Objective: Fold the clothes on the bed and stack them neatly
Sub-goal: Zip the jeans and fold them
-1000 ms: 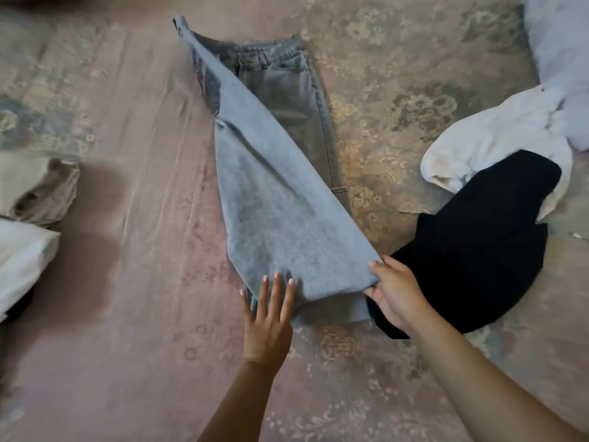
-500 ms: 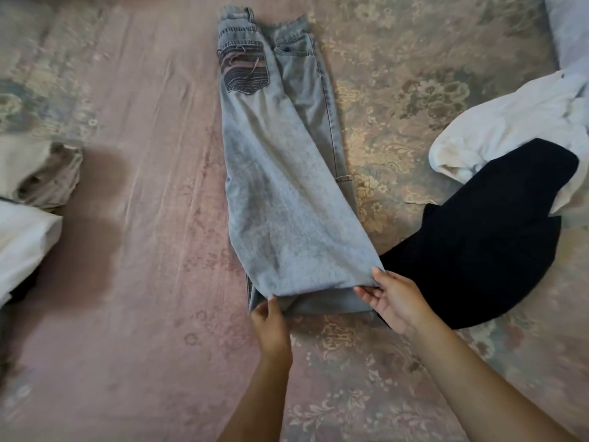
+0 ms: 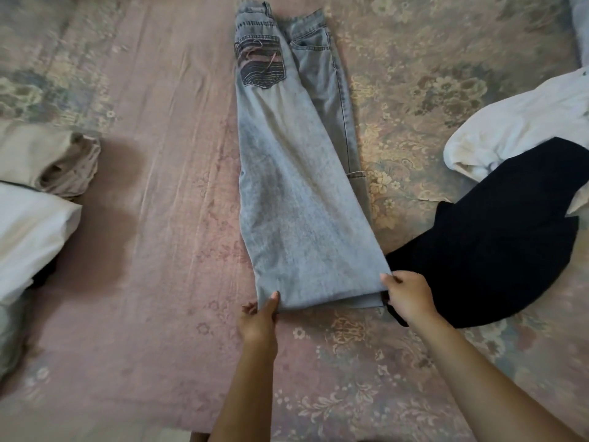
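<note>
Two hands: both are at the near hem of the jeans (image 3: 296, 199), seen from the head camera.
Jeans: light grey-blue, folded lengthwise with one leg over the other, lying flat in the middle of the bed (image 3: 153, 218), waistband at the far end.
Pocket: the back pocket (image 3: 259, 65) with dark striped stitching faces up near the waistband.
Left hand (image 3: 258, 317): it pinches the left hem corner, thumb on top, fingers curled under.
Right hand (image 3: 409, 298): it grips the right hem corner, fingers curled around the edge.
Black garment (image 3: 490, 244): unfolded, just right of the jeans, touching the hem.
White garment (image 3: 516, 129): crumpled, partly under the black one.
Left side: a beige folded piece (image 3: 47, 157) and a white folded piece (image 3: 28, 231) lie together.
</note>
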`<action>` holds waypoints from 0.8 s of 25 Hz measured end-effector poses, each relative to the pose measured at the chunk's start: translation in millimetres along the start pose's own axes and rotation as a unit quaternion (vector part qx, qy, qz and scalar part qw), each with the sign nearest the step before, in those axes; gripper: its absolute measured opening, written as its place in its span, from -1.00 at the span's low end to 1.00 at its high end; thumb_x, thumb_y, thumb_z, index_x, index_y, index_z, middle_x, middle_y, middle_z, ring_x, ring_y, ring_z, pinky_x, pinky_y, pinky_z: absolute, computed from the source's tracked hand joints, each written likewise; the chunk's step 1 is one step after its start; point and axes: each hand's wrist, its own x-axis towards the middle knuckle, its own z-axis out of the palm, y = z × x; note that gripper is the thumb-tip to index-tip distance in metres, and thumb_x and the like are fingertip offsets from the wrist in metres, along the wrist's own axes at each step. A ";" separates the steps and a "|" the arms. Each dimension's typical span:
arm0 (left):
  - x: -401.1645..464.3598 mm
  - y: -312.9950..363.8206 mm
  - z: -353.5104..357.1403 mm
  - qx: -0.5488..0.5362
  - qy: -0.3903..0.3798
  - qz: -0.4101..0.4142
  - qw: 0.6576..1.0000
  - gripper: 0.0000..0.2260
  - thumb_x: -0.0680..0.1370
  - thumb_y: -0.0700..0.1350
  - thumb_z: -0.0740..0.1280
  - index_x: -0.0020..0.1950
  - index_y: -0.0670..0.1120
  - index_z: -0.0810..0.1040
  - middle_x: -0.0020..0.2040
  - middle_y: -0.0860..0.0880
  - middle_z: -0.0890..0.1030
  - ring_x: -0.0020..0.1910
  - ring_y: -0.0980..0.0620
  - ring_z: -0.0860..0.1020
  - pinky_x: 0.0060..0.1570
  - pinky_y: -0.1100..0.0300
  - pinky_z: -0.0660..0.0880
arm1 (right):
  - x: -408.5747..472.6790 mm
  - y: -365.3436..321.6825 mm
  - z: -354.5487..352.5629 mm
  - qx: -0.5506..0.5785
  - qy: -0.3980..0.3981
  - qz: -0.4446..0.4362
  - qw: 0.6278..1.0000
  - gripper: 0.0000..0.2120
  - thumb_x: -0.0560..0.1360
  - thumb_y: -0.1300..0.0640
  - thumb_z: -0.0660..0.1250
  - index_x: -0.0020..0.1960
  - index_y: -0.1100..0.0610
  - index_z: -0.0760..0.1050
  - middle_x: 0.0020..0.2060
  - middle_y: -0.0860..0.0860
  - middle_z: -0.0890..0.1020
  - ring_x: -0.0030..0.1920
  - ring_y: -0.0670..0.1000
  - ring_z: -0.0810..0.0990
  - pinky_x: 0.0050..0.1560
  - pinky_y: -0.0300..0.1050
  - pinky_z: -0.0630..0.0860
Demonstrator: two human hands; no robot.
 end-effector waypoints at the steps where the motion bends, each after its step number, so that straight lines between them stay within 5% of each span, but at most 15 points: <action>1: 2.3 1.0 -1.9 0.072 0.045 0.044 0.995 -0.72 0.52 -0.34 0.46 0.04 -0.17 0.38 0.17 -0.26 0.56 -0.01 -0.10 0.56 0.16 -0.07 0.55 | 1.3 3.3 2.2 -0.126 0.008 -0.029 0.992 -0.69 0.68 0.20 0.22 -0.23 0.25 0.45 -0.29 0.16 0.49 -0.25 0.16 0.50 -0.20 0.02 0.39; 5: 2.1 -1.4 6.1 0.257 0.109 0.110 0.954 -0.53 0.42 -0.30 0.57 0.19 -0.33 0.39 0.14 -0.35 0.55 0.12 -0.26 0.57 0.09 -0.05 0.52 | 13.9 -4.7 17.1 -0.323 -0.004 -0.014 0.946 -0.78 0.65 0.32 0.16 0.22 0.28 0.51 0.16 0.22 0.59 0.16 0.26 0.59 0.03 0.07 0.51; 8: 10.7 3.6 7.4 0.298 0.086 0.098 0.945 -0.66 0.45 -0.23 0.57 0.11 -0.37 0.57 0.03 -0.32 0.63 0.06 -0.28 0.62 -0.02 0.01 0.55 | 29.1 -13.9 29.2 -0.349 -0.037 0.022 0.936 -0.67 0.64 0.38 0.14 0.40 0.32 0.36 0.29 0.25 0.53 0.27 0.26 0.55 0.16 0.11 0.54; 10: 17.9 8.7 2.9 0.282 0.045 0.064 0.956 -0.71 0.48 -0.22 0.54 0.08 -0.39 0.63 0.00 -0.34 0.66 -0.11 -0.19 0.61 -0.20 0.12 0.49 | 43.5 -18.8 33.8 -0.318 -0.067 0.071 0.943 -0.63 0.61 0.41 0.21 0.41 0.36 0.33 0.20 0.28 0.59 0.17 0.25 0.63 0.01 0.07 0.62; 13: 22.5 17.7 -9.5 0.277 0.005 0.029 0.960 -0.70 0.51 -0.16 0.52 0.11 -0.36 0.62 0.00 -0.33 0.65 -0.23 -0.07 0.53 -0.35 0.19 0.43 | 56.4 -24.6 37.7 -0.267 -0.122 0.132 0.947 -0.66 0.59 0.43 0.25 0.35 0.35 0.39 -0.07 0.27 0.62 -0.26 0.16 0.67 -0.51 -0.09 0.54; 16: 19.4 31.1 -28.9 0.201 0.006 0.024 0.979 -0.79 0.56 -0.19 0.47 0.10 -0.28 0.55 0.02 -0.20 0.61 -0.04 -0.14 0.61 -0.18 0.09 0.61 | 49.6 -12.1 52.5 -0.184 -0.119 0.145 0.965 -0.65 0.59 0.46 0.23 0.36 0.33 0.37 0.02 0.28 0.55 -0.39 0.13 0.56 -0.54 -0.12 0.48; 20: 28.8 74.2 -81.0 0.181 0.049 0.076 0.979 -0.85 0.57 -0.26 0.44 -0.03 -0.30 0.50 -0.07 -0.22 0.56 -0.07 -0.17 0.58 -0.38 0.21 0.62 | -2.8 5.5 101.5 -0.079 -0.150 0.140 0.975 -0.90 0.54 0.38 0.39 0.02 0.28 0.50 -0.26 0.22 0.58 -0.49 0.07 0.49 -0.49 -0.14 0.43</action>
